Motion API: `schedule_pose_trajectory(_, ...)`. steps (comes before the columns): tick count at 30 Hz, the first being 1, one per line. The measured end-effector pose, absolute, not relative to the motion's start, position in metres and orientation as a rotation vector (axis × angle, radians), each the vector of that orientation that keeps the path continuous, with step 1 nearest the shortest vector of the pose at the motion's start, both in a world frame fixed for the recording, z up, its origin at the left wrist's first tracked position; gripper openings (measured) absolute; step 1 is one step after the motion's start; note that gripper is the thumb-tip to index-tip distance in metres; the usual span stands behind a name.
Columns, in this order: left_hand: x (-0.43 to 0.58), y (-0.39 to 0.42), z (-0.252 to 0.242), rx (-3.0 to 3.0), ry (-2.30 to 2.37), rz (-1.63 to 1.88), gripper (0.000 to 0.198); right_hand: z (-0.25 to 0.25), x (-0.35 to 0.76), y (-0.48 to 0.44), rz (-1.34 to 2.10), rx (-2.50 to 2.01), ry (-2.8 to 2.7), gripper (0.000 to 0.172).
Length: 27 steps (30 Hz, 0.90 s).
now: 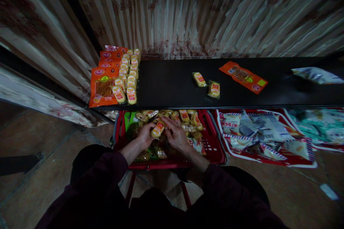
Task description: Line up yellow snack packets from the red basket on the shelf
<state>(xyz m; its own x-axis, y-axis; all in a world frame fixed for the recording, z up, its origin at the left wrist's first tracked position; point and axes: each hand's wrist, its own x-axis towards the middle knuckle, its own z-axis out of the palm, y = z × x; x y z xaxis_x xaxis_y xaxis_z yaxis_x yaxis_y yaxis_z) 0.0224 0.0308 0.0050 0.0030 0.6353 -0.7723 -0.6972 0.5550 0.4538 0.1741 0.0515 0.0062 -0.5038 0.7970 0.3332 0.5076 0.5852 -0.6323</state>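
Observation:
Between my two hands, above a red basket (215,146), is a small wrapped snack cake (158,128) with a yellow and red label. My left hand (146,135) is closed on its left side. Against its right upper side lie the fingers of my right hand (177,134), also closed in on it. Below them the basket holds many similar wrapped cakes (184,115) and some green packaging (129,120). On the black shelf (166,82), two rows of the same cakes (131,93) stand at the left beside orange snack packets (103,87).
Two loose cakes (214,89) and a flat orange packet (243,77) lie on the shelf, with a whitish packet (317,75) farther right. A second basket (292,162) holds striped bags; teal packages (319,125) lie beyond it. A patterned curtain (182,14) hangs behind the shelf.

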Motion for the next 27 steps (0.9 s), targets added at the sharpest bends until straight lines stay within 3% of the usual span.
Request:
schedule_pose_trajectory(18, 0.011, 0.035, 0.014, 0.038, 1.231, 0.857, 0.011, 0.006, 0.181, 0.050, 0.805, -1.147, -2.300, 0.046)
schedule_pose_trajectory(27, 0.010, 0.035, 0.020, 0.059, 1.173, 0.831, 0.040, -0.003, 0.181, 0.050, 0.837, -1.247, -2.256, 0.039)
